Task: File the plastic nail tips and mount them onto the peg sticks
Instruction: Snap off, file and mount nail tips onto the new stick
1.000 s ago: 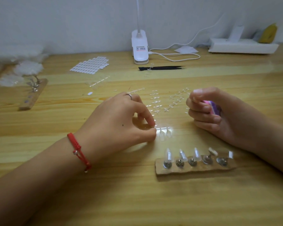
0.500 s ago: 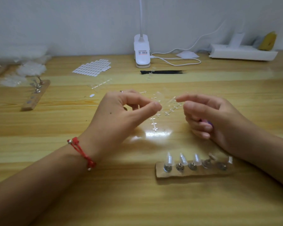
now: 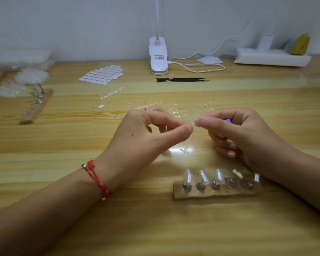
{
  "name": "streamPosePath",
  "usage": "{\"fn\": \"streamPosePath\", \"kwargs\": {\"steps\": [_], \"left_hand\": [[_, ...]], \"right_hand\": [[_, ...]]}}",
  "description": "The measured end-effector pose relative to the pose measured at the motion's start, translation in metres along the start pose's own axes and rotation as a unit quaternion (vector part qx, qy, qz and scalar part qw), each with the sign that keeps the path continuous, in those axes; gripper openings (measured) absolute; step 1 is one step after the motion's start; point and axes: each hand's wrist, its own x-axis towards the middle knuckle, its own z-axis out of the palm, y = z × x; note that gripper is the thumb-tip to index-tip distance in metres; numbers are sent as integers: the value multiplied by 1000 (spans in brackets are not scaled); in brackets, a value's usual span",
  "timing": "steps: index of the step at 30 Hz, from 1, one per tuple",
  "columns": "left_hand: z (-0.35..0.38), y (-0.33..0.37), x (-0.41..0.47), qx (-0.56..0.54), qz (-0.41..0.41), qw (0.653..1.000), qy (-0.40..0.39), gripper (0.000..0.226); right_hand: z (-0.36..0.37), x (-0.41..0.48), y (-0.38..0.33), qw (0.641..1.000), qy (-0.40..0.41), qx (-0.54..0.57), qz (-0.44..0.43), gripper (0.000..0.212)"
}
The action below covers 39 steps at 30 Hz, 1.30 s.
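Table: a pale wooden table [image 3: 155,228] fills the view and runs back to a white wall.

Your left hand: the left hand [image 3: 148,133] is closed in a pinch. Thumb and forefinger tips press together on one end of a clear strip [image 3: 193,115] of nail tips, and the other fingers curl loosely behind. The hand is raised off the table near the centre. Its forearm comes in from the lower left, with a red cord bracelet [image 3: 97,179] at the wrist.

Your right hand: the right hand [image 3: 238,132] faces the left, fingertips almost touching it. Thumb and forefinger pinch the same strip. The three lower fingers are curled into the palm around a purple object [image 3: 228,120] (only a sliver of it shows). The forearm comes in from the right edge and passes just behind the peg block.

Peg block: a wooden peg block [image 3: 216,190] lies flat on the table, just in front of your right wrist, with five metal pegs in a row. The three pegs on the left each carry a clear nail tip [image 3: 187,177], point upward. The fourth carries a small whitish pad [image 3: 237,173]. What sits on the fifth is too blurred to tell.

Clear strip: it is held in the air between your two hands, and its outline is blurred.

Loose pieces: clear cross-shaped plastic offcuts [image 3: 174,109] lie scattered on the table just behind your hands.

Far side: a white clip lamp [image 3: 158,56] stands by the wall, with black tweezers [image 3: 181,79] just in front of it. A sheet of white tabs [image 3: 102,75] lies to its left. A second wooden block [image 3: 36,108] lies well apart at the left.
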Motion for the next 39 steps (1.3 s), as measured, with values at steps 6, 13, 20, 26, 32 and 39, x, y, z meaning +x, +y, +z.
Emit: {"fn": "streamPosePath", "kwargs": {"steps": [6,13,20,26,32,39], "left_hand": [[-9,-6,3,-12,-29,999,18,25],[-11,-5,4,-98,-95,989,-61,23],[-9,-5,4,-77,-56,993,-70,16],[-8,-7,4,-44,-17,998,-43,14],[-4,-7,0,158,207,963,72,11],[-5,-5,-5,313,343,870,163,19]], "right_hand": [[0,-1,1,998,11,-60,9,33],[2,-2,-2,998,-19,-56,10,28],[2,-3,-5,996,-41,-73,3,27],[1,-2,-3,998,-38,-50,8,24],[-1,-1,-1,998,0,-55,23,26],[4,-4,-7,995,7,-94,14,22]]}}
